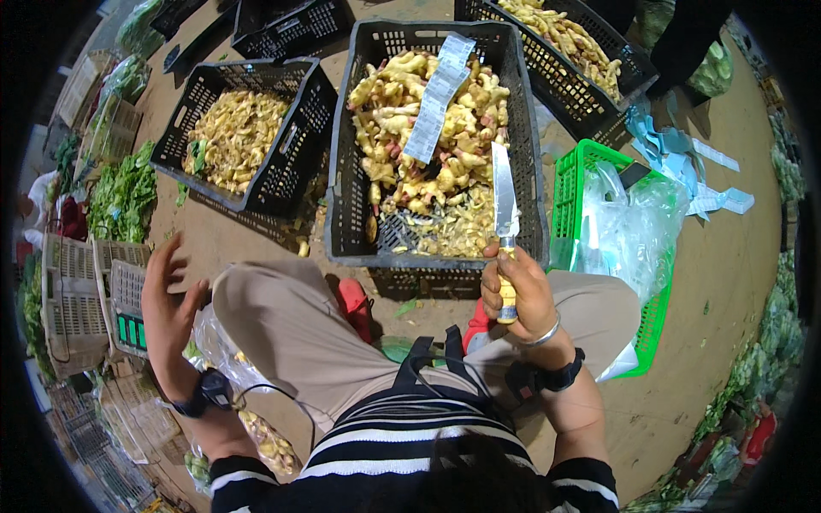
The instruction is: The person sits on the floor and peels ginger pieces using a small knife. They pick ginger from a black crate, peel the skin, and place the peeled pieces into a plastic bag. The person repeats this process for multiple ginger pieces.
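My right hand [523, 292] is closed around the yellow handle of a knife [505, 192], its blade pointing up over the right side of a black plastic crate [436, 261]. That crate holds ginger roots [397, 128], with peelings and small scraps [465, 221] at the near end. A printed paper label strip [439, 96] lies across the ginger. Off to the left, my left hand [172, 288] is raised beside my knee, fingers spread and holding nothing. Beneath it, partly hidden by my arm and leg, is a clear plastic bag [221, 336].
A smaller black crate [308, 122] of ginger scraps stands left; another crate of ginger [571, 96] is at upper right. A green basket [564, 199] with clear plastic bags [632, 218] sits by my right knee, near label strips [680, 167]. Lettuce [125, 202] and pale crates [74, 301] are left.
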A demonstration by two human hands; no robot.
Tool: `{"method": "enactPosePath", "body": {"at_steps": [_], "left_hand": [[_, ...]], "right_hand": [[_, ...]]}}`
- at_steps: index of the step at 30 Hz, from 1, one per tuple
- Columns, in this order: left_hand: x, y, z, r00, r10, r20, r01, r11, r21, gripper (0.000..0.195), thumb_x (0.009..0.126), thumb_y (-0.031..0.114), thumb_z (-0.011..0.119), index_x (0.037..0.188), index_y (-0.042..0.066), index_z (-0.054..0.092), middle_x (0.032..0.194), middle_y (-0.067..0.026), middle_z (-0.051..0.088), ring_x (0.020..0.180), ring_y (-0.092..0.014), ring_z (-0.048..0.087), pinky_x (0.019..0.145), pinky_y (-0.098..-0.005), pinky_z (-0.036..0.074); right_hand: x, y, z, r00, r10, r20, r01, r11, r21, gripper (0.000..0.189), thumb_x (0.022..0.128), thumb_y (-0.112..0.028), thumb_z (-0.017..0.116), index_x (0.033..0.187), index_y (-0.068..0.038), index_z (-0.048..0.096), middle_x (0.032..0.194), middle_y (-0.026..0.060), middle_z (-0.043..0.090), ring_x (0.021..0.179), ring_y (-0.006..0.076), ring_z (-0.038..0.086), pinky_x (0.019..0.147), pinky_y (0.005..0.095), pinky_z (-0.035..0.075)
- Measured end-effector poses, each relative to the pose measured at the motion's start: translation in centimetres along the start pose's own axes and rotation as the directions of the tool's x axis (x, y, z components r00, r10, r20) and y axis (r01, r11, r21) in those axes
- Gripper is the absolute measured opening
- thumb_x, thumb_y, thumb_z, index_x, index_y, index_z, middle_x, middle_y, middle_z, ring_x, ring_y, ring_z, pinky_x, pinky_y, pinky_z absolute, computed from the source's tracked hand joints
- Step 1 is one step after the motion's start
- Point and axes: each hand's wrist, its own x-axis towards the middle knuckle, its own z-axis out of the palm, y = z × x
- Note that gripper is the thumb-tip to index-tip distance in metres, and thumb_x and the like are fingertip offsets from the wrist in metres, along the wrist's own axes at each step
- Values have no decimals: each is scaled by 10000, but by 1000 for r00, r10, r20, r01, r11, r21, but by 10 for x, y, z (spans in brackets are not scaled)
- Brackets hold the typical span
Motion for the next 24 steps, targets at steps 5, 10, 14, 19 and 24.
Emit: {"method": "enactPosePath", "body": {"at_steps": [5,10,14,19,24], "left_hand": [[126,97,111,820,259,511,-66,929,-365,316,851,135,530,1132,-4,493,1083,-109,563,984,-170,543,807,-288,455],[234,40,326,923,-43,383,-11,990,137,283,769,208,567,985,29,602,931,-172,615,828,-282,602,758,-354,469],[261,48,390,934,-286,215,322,934,-153,272,723,194,579,943,41,631,843,-186,625,798,-295,608,724,-361,464],[295,54,402,987,-155,-30,150,978,-142,202,669,176,644,761,5,586,670,-104,607,598,-198,580,576,-303,449],[301,58,411,968,-248,33,250,963,-105,238,618,196,661,732,29,536,690,-112,597,639,-224,575,619,-311,453]], "right_hand": [[2,7,-17,989,-28,-146,53,984,168,196,891,-212,443,1014,-60,434,635,29,433,474,115,430,411,256,357],[9,-5,-12,986,35,-165,-2,981,193,177,880,-180,383,1001,-52,403,637,47,405,467,138,410,413,275,368],[17,-11,-26,978,5,-208,44,973,228,174,887,-184,394,1001,-52,402,640,51,415,475,135,431,411,272,379],[20,-14,-33,989,-40,-143,78,959,271,136,899,-114,401,1014,-46,424,649,52,445,486,122,451,435,268,396],[21,-18,-35,990,-19,-136,58,957,285,123,907,-92,391,1018,-45,417,636,47,426,496,120,437,444,266,394]]}}
